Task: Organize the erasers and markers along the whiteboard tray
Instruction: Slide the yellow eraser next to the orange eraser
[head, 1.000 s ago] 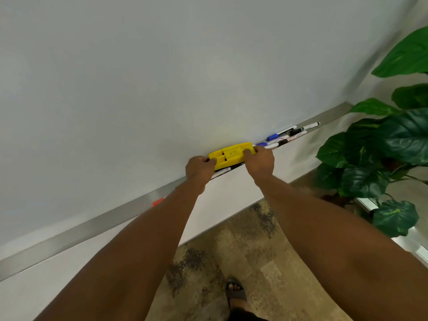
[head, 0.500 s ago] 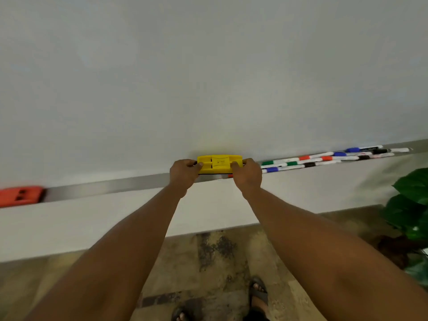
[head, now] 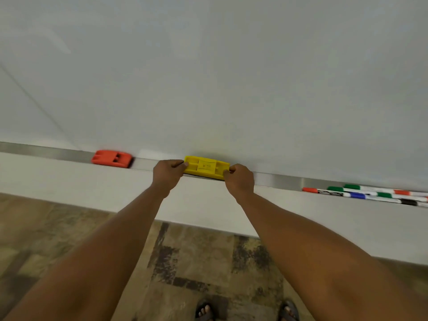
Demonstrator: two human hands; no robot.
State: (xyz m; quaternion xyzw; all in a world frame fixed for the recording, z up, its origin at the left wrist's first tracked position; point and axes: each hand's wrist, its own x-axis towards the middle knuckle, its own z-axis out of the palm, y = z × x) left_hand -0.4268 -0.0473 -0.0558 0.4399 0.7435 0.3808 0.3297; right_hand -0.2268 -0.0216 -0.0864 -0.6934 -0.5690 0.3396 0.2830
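Holding the yellow eraser [head: 206,168] on the tray [head: 278,179], the left hand [head: 167,174] and right hand [head: 239,179] have fingers curled tight round its two ends. It looks light, hard and easy to slide, so the ends seem the best place to grab.

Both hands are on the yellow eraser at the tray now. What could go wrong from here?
1. The yellow eraser is gripped only at its ends by the left hand and right hand; it may tip off the narrow tray.
2. Pushed left, it could bump the orange eraser.
3. Pushed right, it might scatter the markers lying there.
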